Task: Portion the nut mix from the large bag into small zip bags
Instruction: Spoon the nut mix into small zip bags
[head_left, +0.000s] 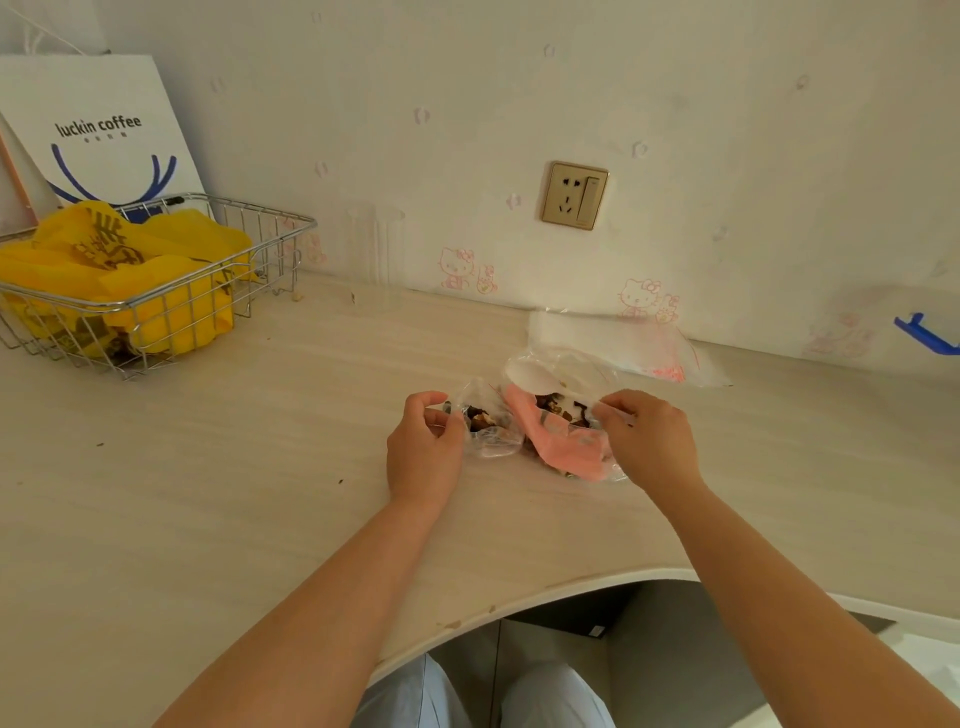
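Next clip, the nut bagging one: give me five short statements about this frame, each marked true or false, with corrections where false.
1. The left hand grips a small clear bag with nuts in it. True.
2. The right hand rests flat on the table. False: it pinches the pink-and-clear large bag.
3. The wire basket holds yellow bags. True.
4. The wall socket has a plug in it. False: nothing is plugged in.
5. The basket sits on the right. False: it sits on the left.

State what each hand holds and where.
Left hand pinches the small zip bag at its left edge; right hand grips the large bag at its right side.
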